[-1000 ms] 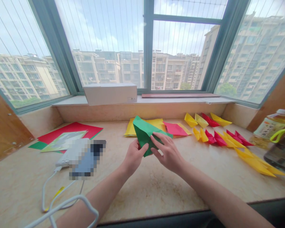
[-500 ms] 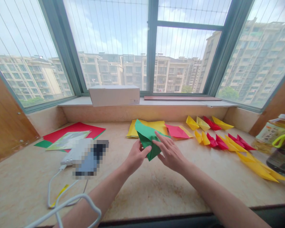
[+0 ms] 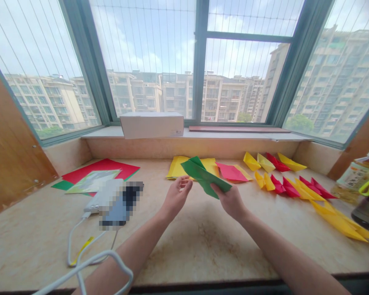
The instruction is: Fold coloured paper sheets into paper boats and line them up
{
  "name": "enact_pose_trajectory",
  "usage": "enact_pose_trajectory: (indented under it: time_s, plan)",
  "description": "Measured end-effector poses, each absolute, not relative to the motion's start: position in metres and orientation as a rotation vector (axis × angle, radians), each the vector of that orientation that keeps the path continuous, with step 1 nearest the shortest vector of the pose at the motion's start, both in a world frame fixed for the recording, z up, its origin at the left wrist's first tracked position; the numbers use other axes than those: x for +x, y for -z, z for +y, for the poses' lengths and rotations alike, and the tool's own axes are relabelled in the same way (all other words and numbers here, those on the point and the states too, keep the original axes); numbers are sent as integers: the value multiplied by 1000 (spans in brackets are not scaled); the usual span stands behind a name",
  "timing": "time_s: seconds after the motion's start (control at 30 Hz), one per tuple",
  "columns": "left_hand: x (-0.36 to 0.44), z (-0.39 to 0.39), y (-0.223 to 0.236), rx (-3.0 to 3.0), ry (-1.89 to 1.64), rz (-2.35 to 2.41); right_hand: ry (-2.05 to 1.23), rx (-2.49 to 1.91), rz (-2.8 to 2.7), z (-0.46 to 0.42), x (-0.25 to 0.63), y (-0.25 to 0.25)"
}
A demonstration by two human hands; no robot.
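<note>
A folded green paper (image 3: 204, 176) lies as a long, narrow shape across the space between my hands, above the stone sill. My right hand (image 3: 230, 200) grips its right end from below. My left hand (image 3: 178, 197) has its fingers curled at the lower left edge of the paper. Behind the green paper lie a yellow paper sheet (image 3: 176, 168) and a pink paper sheet (image 3: 230, 172). To the right stand rows of folded yellow and red paper boats (image 3: 283, 182).
At the left lie red and green paper sheets (image 3: 101, 167), a white power bank (image 3: 104, 196), a pixelated phone (image 3: 121, 205) and a white cable (image 3: 80, 246). A cardboard box (image 3: 151, 125) stands on the window ledge. Bottles (image 3: 356, 182) stand at the far right.
My hands have moved apart. The green paper has gone from an upright, bunched shape to a long, flatter one lying nearly level. My right hand now sits under its right end.
</note>
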State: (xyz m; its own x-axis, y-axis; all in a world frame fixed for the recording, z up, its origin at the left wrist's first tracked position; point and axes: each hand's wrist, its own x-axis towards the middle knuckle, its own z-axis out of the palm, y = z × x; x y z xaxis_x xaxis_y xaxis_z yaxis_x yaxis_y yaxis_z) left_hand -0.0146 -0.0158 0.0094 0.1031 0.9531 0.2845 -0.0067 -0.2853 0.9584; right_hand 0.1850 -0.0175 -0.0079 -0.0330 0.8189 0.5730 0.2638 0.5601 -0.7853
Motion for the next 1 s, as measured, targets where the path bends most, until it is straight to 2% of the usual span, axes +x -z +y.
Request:
enact_pose_trajectory:
  time_s: [0.17, 0.27, 0.47, 0.73, 0.83, 1.0]
  plan:
    - [-13, -19, -9, 1337, -1141, 682, -1049, -785, -1370, -19, 183, 4]
    - [-2, -26, -5, 1179, -1164, 567, -1115, -788, -1396, -20, 181, 5]
    - [10, -37, 2, 1045, -1133, 439, -608, -998, -1623, -28, 168, 12]
    - [13, -47, -5, 1027, -1189, 397, 88, -787, -2126, -41, 165, 11]
    - [13, -42, -7, 962, -1346, 568, 95, -766, -2259, -45, 161, 8]
    - [0, -24, -2, 1064, -1465, 800, -139, -709, -2260, -39, 164, 10]
